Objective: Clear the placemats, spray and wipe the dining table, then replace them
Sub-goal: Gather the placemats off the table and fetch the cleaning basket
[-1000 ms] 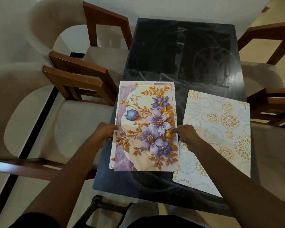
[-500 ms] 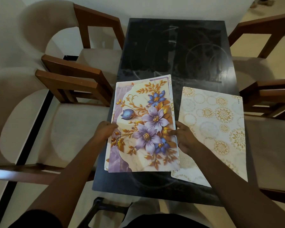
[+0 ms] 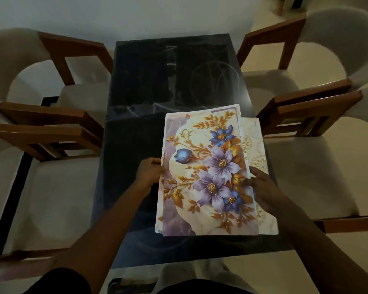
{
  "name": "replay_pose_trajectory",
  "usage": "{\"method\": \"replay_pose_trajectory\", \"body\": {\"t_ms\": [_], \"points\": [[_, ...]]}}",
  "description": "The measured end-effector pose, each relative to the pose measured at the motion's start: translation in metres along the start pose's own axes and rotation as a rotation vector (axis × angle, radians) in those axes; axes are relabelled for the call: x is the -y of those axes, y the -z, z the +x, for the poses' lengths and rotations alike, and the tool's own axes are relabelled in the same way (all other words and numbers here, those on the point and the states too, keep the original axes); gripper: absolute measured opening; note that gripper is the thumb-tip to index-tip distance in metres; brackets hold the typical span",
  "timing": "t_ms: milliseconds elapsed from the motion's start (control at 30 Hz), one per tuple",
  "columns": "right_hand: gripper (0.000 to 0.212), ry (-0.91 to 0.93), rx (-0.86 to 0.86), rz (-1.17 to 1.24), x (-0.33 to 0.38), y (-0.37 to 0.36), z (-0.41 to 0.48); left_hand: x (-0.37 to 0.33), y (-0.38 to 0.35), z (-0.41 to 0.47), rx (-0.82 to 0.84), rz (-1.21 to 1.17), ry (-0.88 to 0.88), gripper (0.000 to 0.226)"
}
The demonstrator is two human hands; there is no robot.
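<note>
A floral placemat (image 3: 206, 172) with purple and blue flowers lies on top of a small stack over the near right part of the black dining table (image 3: 149, 85). My left hand (image 3: 150, 171) grips the stack's left edge. My right hand (image 3: 261, 185) holds its right edge, fingers over the print. Under it, a cream placemat with gold circles (image 3: 254, 149) shows as a strip along the right side, mostly covered. Edges of other mats peek out at the stack's left and bottom.
Wooden chairs with pale cushions flank the table: two on the left (image 3: 51, 132) and two on the right (image 3: 306, 111). The table's far half shows faint wipe streaks (image 3: 212, 75). A white wall lies beyond the table's far end.
The floral placemat stack has moved right, from beside the cream placemat to on top of it, now covering most of it. Both hands kept their hold on its edges.
</note>
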State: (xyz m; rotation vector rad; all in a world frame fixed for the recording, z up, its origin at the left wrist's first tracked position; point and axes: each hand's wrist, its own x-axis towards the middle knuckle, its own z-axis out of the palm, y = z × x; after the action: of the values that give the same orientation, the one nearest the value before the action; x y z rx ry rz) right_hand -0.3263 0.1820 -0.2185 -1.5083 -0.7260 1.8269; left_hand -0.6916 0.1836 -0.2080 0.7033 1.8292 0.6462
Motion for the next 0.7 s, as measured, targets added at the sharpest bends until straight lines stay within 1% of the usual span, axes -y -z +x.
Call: {"method": "replay_pose_trajectory", "body": {"t_ms": [67, 100, 167, 300, 367, 500, 600, 700], "points": [[0.054, 0.019, -0.026, 0.004, -0.001, 0.026, -0.002, -0.009, -0.029, -0.003, 0.017, -0.006, 0.017, 0.027], [0.054, 0.014, -0.049, -0.009, -0.003, 0.035, -0.002, -0.011, -0.041, -0.004, 0.029, -0.007, 0.030, 0.026], [0.039, -0.006, -0.109, -0.055, -0.006, 0.052, 0.001, -0.015, -0.062, -0.005, 0.031, -0.005, 0.044, 0.023], [0.036, 0.005, -0.193, -0.208, -0.012, 0.068, 0.005, -0.014, -0.092, -0.011, -0.027, -0.014, 0.048, 0.012], [0.034, 0.036, -0.218, -0.325, -0.013, 0.069, 0.006, -0.011, -0.098, -0.011, -0.045, -0.019, 0.056, 0.012], [0.035, 0.080, -0.303, -0.509, -0.013, 0.072, 0.007, -0.005, -0.103, -0.009, -0.026, -0.031, 0.077, 0.017], [0.031, 0.098, -0.323, -0.584, -0.009, 0.071, 0.006, -0.005, -0.103, -0.006, -0.044, -0.033, 0.083, 0.016], [0.029, 0.090, -0.336, -0.623, -0.008, 0.071, 0.008, -0.008, -0.107, -0.007, -0.027, -0.061, 0.081, 0.015]]}}
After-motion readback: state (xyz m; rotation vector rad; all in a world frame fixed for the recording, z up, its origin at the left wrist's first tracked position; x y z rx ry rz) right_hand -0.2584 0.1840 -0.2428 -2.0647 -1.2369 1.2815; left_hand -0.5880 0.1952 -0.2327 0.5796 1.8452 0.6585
